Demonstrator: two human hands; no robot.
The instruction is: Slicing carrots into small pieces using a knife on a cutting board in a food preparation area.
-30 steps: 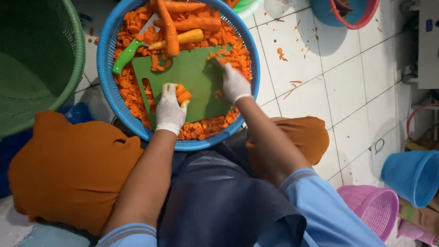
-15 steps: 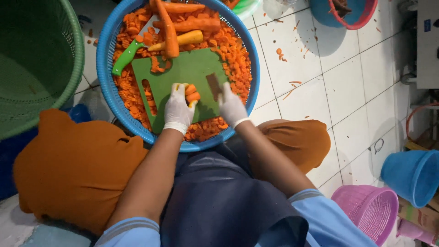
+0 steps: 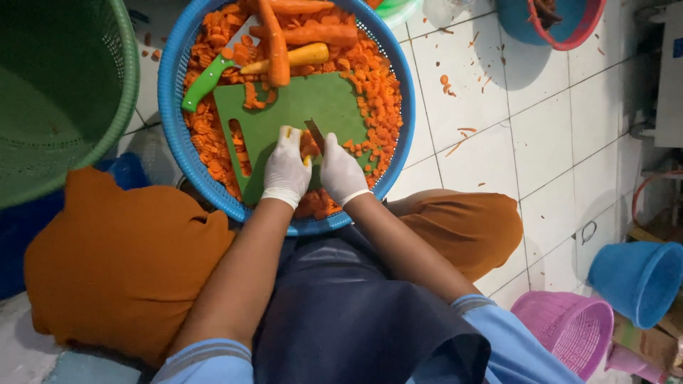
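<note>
Both gloved hands close together on the green cutting board (image 3: 284,117): left hand (image 3: 286,169) pinching a carrot piece (image 3: 307,148), right hand (image 3: 340,171) closed on a knife (image 3: 315,133) just beside those fingertips, so a likely nick should the blade slip. Blue basket (image 3: 174,71) around the board heaped with carrot slices (image 3: 373,85) and whole carrots (image 3: 274,43). Farther off, green basket (image 3: 124,92) apparently bare, pink basket (image 3: 569,327), contents unclear.

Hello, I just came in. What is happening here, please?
A seated person in white gloves is cutting carrot on a green cutting board laid in a blue basket full of carrot slices. The left hand steadies a carrot piece; the right hand holds a knife. Whole carrots lie above.
</note>
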